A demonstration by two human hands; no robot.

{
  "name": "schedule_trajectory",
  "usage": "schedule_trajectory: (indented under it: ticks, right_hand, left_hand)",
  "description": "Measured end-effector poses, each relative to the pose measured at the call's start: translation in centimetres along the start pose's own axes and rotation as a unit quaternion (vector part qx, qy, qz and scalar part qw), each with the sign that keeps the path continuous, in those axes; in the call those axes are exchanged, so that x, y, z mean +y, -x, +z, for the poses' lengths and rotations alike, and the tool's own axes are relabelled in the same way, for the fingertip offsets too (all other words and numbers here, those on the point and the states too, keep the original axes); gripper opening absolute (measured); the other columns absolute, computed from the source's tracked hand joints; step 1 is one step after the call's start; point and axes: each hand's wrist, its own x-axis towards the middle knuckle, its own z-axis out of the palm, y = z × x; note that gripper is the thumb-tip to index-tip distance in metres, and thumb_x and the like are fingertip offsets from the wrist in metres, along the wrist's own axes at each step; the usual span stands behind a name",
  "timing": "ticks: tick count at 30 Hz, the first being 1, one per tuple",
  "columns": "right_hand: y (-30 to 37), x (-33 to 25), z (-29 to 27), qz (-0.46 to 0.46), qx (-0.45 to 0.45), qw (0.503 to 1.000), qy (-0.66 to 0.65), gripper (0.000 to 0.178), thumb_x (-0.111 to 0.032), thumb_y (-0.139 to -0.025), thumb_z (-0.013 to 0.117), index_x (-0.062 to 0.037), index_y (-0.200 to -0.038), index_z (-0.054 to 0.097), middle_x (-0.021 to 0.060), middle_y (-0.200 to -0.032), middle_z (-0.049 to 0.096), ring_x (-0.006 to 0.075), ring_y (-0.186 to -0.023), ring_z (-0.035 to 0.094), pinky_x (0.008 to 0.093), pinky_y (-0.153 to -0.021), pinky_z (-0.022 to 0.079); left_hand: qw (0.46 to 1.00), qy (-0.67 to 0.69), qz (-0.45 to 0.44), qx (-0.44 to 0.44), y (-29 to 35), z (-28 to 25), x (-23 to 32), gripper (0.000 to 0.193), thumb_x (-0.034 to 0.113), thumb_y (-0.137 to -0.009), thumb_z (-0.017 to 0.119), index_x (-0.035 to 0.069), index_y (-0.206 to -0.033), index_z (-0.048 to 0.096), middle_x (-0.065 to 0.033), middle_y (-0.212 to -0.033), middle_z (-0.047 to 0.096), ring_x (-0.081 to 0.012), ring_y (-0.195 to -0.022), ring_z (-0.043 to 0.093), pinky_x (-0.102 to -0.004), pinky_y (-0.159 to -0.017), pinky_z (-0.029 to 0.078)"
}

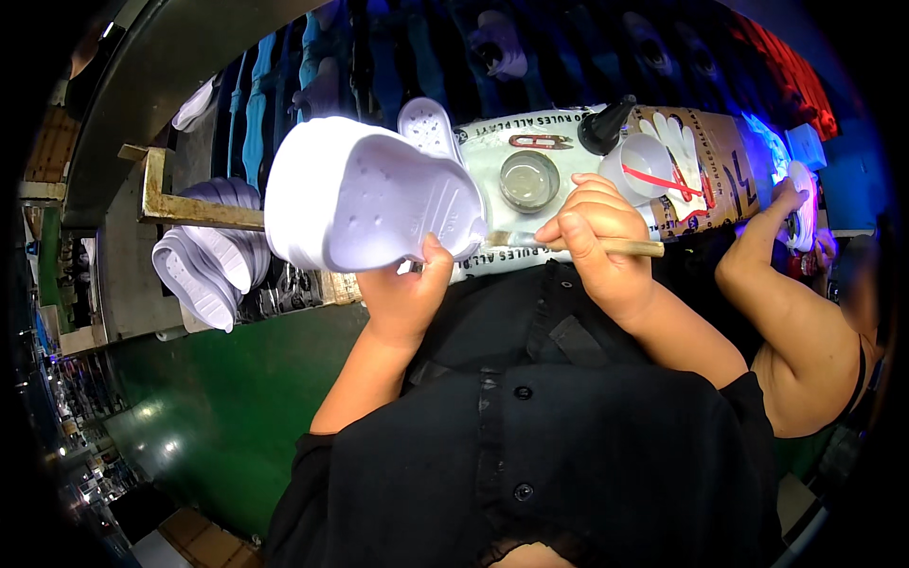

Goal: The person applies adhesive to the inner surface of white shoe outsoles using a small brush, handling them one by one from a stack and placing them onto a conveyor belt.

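Observation:
My left hand (409,295) grips a pale lavender foam clog (393,204) by its near end, thumb on the inner face. The clog is tilted so that its dotted inside faces me. A flat brush with a wooden handle (615,247) is pinched in my right hand (606,241), its bristles at the clog's right edge; whether they touch it I cannot tell. Beyond my right hand stands a glass jar (529,182) with clear liquid. Another lavender foam piece with holes (428,128) lies partly hidden behind the clog.
Red-handled snips (541,142), a black cone-shaped bottle (606,125), a plastic cup (636,168) and a white glove (680,147) lie on the covered table. Lavender soles (204,256) are stacked left, near a metal bracket (199,210). A co-worker's arm (786,293) is at right.

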Motion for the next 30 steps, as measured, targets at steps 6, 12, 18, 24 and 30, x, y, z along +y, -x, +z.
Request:
schedule_trajectory:
  ticks: [6, 12, 18, 24, 30]
  right_hand:
    - [-0.2, -0.1, 0.6, -0.029, -0.026, 0.998, 0.053, 0.011, -0.016, -0.082, 0.067, -0.0087, -0.073, 0.069, 0.0027, -0.063, 0.058, 0.0223, -0.067, 0.057, 0.0410, -0.091, 0.040]
    - [-0.1, 0.0, 0.0, -0.032, -0.004, 0.999, 0.020, 0.009, -0.016, -0.080, 0.070, -0.0093, -0.074, 0.069, 0.0023, -0.064, 0.058, 0.0205, -0.067, 0.057, 0.0391, -0.092, 0.039]
    - [0.0, 0.1, -0.1, -0.016, -0.039, 0.999, 0.029, 0.014, -0.016, -0.084, 0.066, -0.0078, -0.073, 0.069, 0.0032, -0.066, 0.061, 0.0221, -0.067, 0.057, 0.0402, -0.091, 0.040]
    - [-0.2, 0.3, 0.8, -0.022, -0.006, 1.000, 0.019, 0.019, -0.013, -0.085, 0.062, -0.0064, -0.068, 0.067, 0.0046, -0.065, 0.062, 0.0230, -0.068, 0.059, 0.0411, -0.090, 0.041]
    - [0.6, 0.5, -1.0, 0.019, 0.015, 1.000, 0.016, 0.021, -0.011, -0.088, 0.060, -0.0032, -0.070, 0.065, 0.0061, -0.065, 0.062, 0.0238, -0.067, 0.057, 0.0400, -0.090, 0.039]
  left_hand:
    - [0.989, -0.079, 0.121, -0.039, -0.4, -0.1, 0.7, 0.059, -0.005, -0.076, 0.058, -0.008, -0.133, 0.038, -0.0207, -0.126, 0.052, -0.0283, -0.115, 0.056, -0.0373, -0.100, 0.043]
    - [0.992, -0.024, 0.120, 0.021, -0.6, 0.7, 0.8, 0.037, -0.003, -0.074, 0.061, -0.010, -0.111, 0.056, -0.0162, -0.100, 0.064, -0.0256, -0.087, 0.065, -0.0337, -0.079, 0.052]
    - [0.997, 0.017, 0.064, 0.050, -0.5, 0.7, 0.8, 0.033, -0.003, -0.074, 0.062, -0.010, -0.106, 0.058, -0.0154, -0.097, 0.065, -0.0235, -0.082, 0.066, -0.0316, -0.073, 0.053]
    - [0.999, -0.030, 0.000, 0.029, -0.1, 0.5, 0.7, 0.030, 0.000, -0.076, 0.062, -0.008, -0.105, 0.058, -0.0150, -0.097, 0.064, -0.0226, -0.084, 0.066, -0.0303, -0.072, 0.053]
    - [0.995, -0.036, -0.036, 0.084, -1.2, -2.8, -0.3, 0.049, 0.001, -0.084, 0.059, -0.008, -0.128, 0.040, -0.0170, -0.112, 0.058, -0.0220, -0.100, 0.060, -0.0324, -0.090, 0.047]
